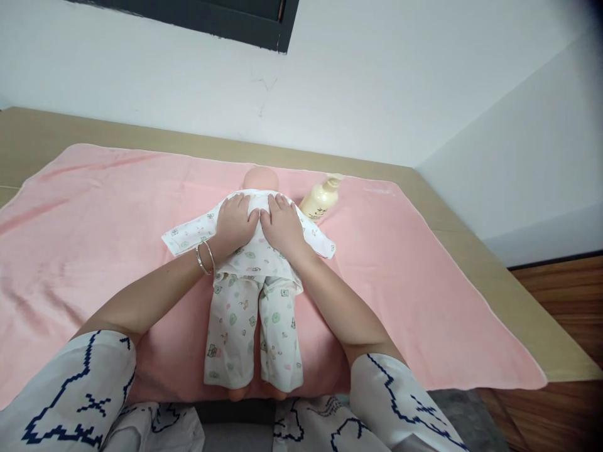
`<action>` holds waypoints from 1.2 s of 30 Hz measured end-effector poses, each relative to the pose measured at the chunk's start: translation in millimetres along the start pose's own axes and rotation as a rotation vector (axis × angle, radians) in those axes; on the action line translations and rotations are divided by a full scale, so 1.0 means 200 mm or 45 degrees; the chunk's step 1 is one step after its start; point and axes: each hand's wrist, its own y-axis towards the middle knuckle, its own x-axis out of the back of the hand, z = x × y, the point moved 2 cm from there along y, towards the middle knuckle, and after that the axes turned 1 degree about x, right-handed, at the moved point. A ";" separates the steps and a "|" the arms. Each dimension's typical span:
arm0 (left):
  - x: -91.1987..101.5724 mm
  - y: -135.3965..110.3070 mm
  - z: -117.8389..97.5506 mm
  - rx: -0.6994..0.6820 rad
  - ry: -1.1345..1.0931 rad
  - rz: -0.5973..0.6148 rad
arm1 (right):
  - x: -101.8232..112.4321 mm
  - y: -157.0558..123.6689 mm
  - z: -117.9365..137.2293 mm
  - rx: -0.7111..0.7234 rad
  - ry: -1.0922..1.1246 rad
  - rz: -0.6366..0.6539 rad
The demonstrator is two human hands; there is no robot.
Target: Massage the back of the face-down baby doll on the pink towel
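A baby doll [261, 178] lies on a pink blanket, its head toward the wall and its feet toward me. Its face does not show. It wears a white printed top [257, 258] with long sleeves spread to both sides, and matching trousers [234, 329]. My left hand [235, 221] rests flat on the left of the doll's upper back, fingers stretched out. On the right of the back lies my right hand [283, 227], also flat and open. The two thumbs nearly meet in the middle. A cream pump bottle [321, 199] lies tilted beside the doll's right-hand sleeve.
The pink blanket [400, 289] covers most of a light wooden table [452, 251]. Behind the table rises a white wall [188, 81] with a dark frame [245, 24] at the top. Brown wooden panels [565, 301] stand at the lower right. A bracelet [205, 257] circles my left wrist.
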 end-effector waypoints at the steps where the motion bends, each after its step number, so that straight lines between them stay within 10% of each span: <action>1: 0.00 0.00 0.00 0.003 -0.004 0.003 | 0.00 0.00 0.00 0.003 0.005 0.002; 29: 0.11 -0.05 -0.12 -0.231 0.233 0.020 | -0.02 0.06 -0.08 0.058 0.110 -0.020; 36: 0.04 0.01 -0.02 -0.120 0.096 0.053 | 0.01 -0.10 0.10 -0.020 -0.141 -0.067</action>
